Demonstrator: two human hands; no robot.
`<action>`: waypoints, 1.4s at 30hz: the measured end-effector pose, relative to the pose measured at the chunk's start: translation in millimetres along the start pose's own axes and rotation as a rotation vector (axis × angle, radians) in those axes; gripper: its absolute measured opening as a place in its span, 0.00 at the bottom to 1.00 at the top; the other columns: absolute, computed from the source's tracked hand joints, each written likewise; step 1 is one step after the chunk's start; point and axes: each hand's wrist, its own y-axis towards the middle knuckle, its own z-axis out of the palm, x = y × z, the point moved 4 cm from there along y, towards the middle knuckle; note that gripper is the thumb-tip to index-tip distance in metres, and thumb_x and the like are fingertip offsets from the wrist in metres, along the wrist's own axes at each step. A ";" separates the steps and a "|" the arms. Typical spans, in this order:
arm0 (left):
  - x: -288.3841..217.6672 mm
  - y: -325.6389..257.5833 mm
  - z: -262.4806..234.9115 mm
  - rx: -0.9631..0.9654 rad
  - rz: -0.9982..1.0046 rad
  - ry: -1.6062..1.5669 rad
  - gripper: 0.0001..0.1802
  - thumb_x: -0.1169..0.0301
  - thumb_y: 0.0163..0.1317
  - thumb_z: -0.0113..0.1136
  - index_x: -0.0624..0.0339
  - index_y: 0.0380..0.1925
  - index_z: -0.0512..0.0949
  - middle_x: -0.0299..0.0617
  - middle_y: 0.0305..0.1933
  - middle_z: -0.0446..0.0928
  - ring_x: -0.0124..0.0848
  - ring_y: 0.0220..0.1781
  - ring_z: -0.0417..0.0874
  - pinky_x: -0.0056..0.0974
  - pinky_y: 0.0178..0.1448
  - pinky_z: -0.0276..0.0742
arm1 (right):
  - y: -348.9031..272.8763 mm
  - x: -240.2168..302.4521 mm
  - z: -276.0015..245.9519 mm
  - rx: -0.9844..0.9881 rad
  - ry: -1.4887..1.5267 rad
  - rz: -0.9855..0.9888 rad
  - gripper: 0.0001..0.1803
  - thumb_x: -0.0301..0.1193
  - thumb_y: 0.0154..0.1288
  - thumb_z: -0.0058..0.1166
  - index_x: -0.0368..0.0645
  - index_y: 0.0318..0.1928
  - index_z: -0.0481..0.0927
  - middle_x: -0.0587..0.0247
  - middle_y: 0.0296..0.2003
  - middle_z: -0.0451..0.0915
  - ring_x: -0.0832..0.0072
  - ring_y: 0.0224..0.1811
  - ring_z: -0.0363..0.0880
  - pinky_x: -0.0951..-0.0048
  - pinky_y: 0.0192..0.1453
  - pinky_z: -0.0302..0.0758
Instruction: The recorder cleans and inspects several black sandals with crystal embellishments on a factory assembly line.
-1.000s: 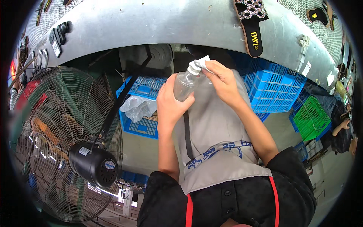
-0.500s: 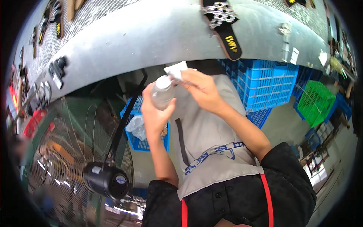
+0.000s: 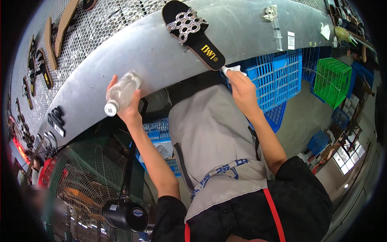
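A clear bottle with a white cap (image 3: 124,89) is gripped in my left hand (image 3: 131,115) over the metal edge of the worktable, tilted with its cap toward me. In my right hand (image 3: 245,94) a folded white cloth (image 3: 234,70) is pinched between the fingers, close to the heel end of a sandal. That black slide sandal (image 3: 205,50) lies on the metal surface, its strap a silvery, glittering band with round holes and its insole marked in yellow.
Blue crates (image 3: 278,78) stand under the table's right part, with a green crate (image 3: 332,80) beyond. A large fan (image 3: 125,215) is at lower left. More sandals (image 3: 42,72) lie on the textured conveyor surface (image 3: 92,44). A crumpled white scrap (image 3: 270,13) sits at the back right.
My hands have parted: the left carried the bottle left and tipped it over, the right moved with the cloth to the sandal's heel. The view has shifted.
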 end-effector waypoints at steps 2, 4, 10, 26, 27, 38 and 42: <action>-9.8 -11.4 3.7 -0.139 -0.053 -0.032 0.40 0.78 0.53 0.76 0.63 0.67 0.67 0.47 0.68 0.71 0.41 0.68 0.74 0.46 0.73 0.70 | 0.8 -15.4 -3.2 -0.034 -0.036 0.005 0.18 0.16 0.64 0.56 0.41 0.54 0.83 0.57 0.43 0.84 0.54 0.35 0.79 0.60 0.39 0.74; 3.9 -44.6 -16.7 -0.223 -0.094 0.132 0.30 0.79 0.61 0.68 0.68 0.62 0.68 0.48 0.63 0.73 0.38 0.64 0.76 0.44 0.71 0.71 | -0.9 -17.7 -5.7 -0.056 -0.057 0.005 0.19 0.17 0.63 0.56 0.42 0.54 0.83 0.57 0.42 0.83 0.54 0.34 0.78 0.60 0.38 0.73; -38.9 -103.2 61.3 0.307 0.230 0.675 0.14 0.88 0.59 0.58 0.63 0.42 0.82 0.47 0.52 0.81 0.49 0.63 0.79 0.49 0.68 0.72 | -3.0 -12.2 10.2 0.072 -0.124 -0.157 0.21 0.17 0.60 0.54 0.42 0.54 0.84 0.61 0.39 0.81 0.60 0.36 0.78 0.64 0.39 0.70; 10.4 68.5 206.8 0.356 0.706 0.675 0.20 0.65 0.75 0.51 0.46 0.63 0.82 0.34 0.70 0.77 0.44 0.78 0.65 0.46 0.80 0.58 | 14.5 -43.8 16.3 -0.058 -0.126 -0.208 0.22 0.18 0.58 0.56 0.46 0.53 0.87 0.64 0.39 0.83 0.67 0.36 0.80 0.67 0.37 0.68; 11.0 68.5 206.3 0.355 0.707 0.685 0.20 0.65 0.75 0.51 0.46 0.63 0.81 0.34 0.70 0.77 0.43 0.78 0.65 0.46 0.80 0.58 | 15.0 -41.0 15.2 -0.087 -0.109 -0.189 0.22 0.16 0.58 0.56 0.43 0.53 0.86 0.62 0.39 0.82 0.63 0.38 0.81 0.66 0.38 0.72; 10.0 64.3 215.5 0.323 0.761 0.809 0.22 0.69 0.74 0.51 0.47 0.66 0.78 0.36 0.71 0.75 0.45 0.78 0.65 0.46 0.80 0.60 | 8.8 -30.3 16.4 -0.111 -0.075 0.000 0.26 0.15 0.55 0.55 0.48 0.55 0.83 0.62 0.36 0.76 0.61 0.26 0.77 0.64 0.31 0.76; 12.0 64.7 213.0 0.337 0.739 0.821 0.23 0.69 0.74 0.49 0.47 0.67 0.77 0.36 0.71 0.75 0.45 0.78 0.63 0.46 0.79 0.59 | -6.1 -26.7 10.9 -0.065 -0.087 0.063 0.26 0.16 0.55 0.56 0.48 0.55 0.83 0.63 0.36 0.76 0.60 0.25 0.77 0.63 0.31 0.76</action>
